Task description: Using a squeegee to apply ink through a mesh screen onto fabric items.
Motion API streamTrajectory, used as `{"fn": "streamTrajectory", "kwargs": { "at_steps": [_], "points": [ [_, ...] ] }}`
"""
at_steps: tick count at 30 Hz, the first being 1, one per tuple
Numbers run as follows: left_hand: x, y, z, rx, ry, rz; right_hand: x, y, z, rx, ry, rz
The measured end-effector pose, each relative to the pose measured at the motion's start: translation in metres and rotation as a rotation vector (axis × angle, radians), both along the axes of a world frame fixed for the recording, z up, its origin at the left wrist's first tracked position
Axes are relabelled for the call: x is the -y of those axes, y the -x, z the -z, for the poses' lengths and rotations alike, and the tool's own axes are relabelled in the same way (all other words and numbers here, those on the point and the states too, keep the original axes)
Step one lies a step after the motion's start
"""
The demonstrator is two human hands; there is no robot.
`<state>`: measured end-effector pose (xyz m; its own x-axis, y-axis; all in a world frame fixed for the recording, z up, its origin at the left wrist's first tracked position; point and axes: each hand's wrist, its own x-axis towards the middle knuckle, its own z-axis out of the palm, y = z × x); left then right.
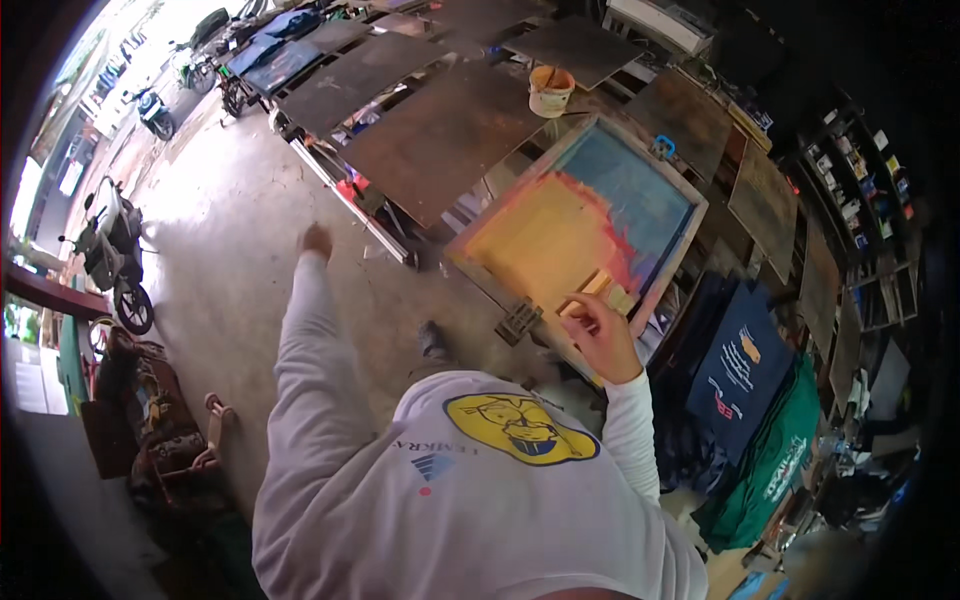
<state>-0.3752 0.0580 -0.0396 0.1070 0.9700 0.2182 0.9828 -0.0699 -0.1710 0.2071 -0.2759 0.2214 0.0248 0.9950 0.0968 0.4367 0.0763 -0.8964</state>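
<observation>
My left arm stretches out over the concrete floor, and my left hand is curled like a fist, with nothing seen in it. A wooden-framed printing screen lies tilted at the right, its mesh smeared yellow, pink-red and blue. Above its near edge hovers my right hand, thumb and index finger curved and apart. Just beyond these fingers rests a wooden squeegee in the yellow ink; part of it is hidden by the hand. A metal hinge clamp grips the frame's near left corner.
An ink-stained bucket stands beyond the screen on dark boards. A blue clamp sits by the frame's far corner. Dark blue and green printed fabric hangs at the right. A motorbike is parked at the left.
</observation>
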Motion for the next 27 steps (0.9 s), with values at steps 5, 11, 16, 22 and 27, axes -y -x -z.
{"fn": "streamTrajectory", "kwargs": {
  "at_steps": [5,11,16,22,27],
  "points": [
    [0.041,-0.289,-0.157,1.063,0.183,0.464,-0.008,-0.018,0.028,0.190,0.287,0.103],
    [0.173,-0.347,-0.106,0.438,0.578,0.931,0.018,-0.026,-0.024,-0.989,-0.060,-0.588],
    [0.217,-0.359,-0.064,0.911,1.159,0.239,0.036,-0.039,0.021,-0.560,0.342,0.012],
    [0.227,-0.381,-0.062,1.383,1.251,0.059,0.040,-0.040,0.108,-0.717,-0.169,0.830],
    [0.214,-0.382,-0.074,1.288,1.321,0.148,0.041,-0.032,0.096,-0.747,0.040,0.739]
  ]
}}
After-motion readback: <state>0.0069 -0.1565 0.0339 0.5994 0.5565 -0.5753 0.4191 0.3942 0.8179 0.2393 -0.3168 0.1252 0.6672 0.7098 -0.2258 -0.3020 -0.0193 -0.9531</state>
